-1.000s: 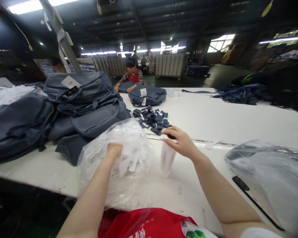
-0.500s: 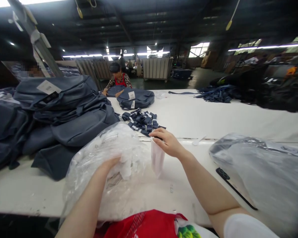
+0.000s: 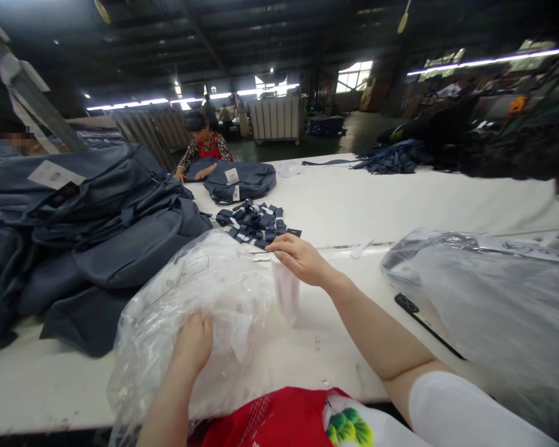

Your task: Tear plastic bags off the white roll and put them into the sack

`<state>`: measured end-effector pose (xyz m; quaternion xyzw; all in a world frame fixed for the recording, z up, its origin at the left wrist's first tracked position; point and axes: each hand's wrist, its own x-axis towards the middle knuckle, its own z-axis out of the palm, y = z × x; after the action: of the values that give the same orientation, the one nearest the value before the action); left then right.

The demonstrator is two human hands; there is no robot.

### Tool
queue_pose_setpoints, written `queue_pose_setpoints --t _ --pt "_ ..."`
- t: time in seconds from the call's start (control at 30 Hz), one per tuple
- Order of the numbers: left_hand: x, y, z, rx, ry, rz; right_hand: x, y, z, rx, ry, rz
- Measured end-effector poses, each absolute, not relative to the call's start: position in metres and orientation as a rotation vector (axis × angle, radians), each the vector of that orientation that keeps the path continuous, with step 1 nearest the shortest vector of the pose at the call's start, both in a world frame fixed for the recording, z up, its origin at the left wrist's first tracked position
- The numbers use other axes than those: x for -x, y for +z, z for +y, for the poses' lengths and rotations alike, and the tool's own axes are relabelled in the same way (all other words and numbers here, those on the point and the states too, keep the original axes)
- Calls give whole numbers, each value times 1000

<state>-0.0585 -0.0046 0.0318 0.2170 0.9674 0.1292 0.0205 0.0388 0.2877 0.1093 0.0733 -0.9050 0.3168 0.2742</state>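
My left hand (image 3: 195, 338) is closed in a fist on a crumpled clear plastic bag (image 3: 168, 304), with its fingertips out of sight in the film. White papery or plastic pieces show through the bag beside that hand. My right hand (image 3: 298, 257) pinches the top of a pale, pinkish-white flat packet (image 3: 286, 295), which stands upright on the white table (image 3: 335, 372). Just beyond my right fingers lies a heap of short dark-blue straps with white labels (image 3: 256, 220).
Dark-blue bags (image 3: 102, 230) with paper tags are piled at the left. A phone (image 3: 428, 326) lies partly under more clear plastic (image 3: 484, 292) on the right. Across the table a co-worker (image 3: 209, 146) handles a blue bag (image 3: 242, 180). Loose blue straps (image 3: 391, 156) lie at the far side.
My left hand has drawn back toward me and closed on the plastic. My right hand keeps its hold on the packet. The whole view has shifted slightly.
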Motion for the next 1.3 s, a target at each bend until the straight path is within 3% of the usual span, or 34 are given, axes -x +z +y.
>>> queue_pose_setpoints --t 0.1,0.33,0.53,0.73,0.83,1.0,1.13,1.3 --pt "9 45 2 -826 277 3009 -37 108 289 -189 857 -2447" --pt "-13 80 90 -1228 791 2771 -34 109 287 -166 878 -2442" --pt "0 69 130 -1365 692 2668 -43 129 298 -319 922 -2608" --pt "5 63 111 -1400 763 2631 -43 126 281 128 678 -2513" --pt "7 61 101 -1367 785 2647 -40 118 268 171 729 -2441" --pt "5 45 90 -1376 1166 2612 -43 111 270 -170 1106 -2303" --pt "3 34 87 -1220 1418 2543 -62 110 268 -137 1007 -2083" --pt "1 32 89 -1183 1435 2556 -93 100 245 -61 845 -2044"
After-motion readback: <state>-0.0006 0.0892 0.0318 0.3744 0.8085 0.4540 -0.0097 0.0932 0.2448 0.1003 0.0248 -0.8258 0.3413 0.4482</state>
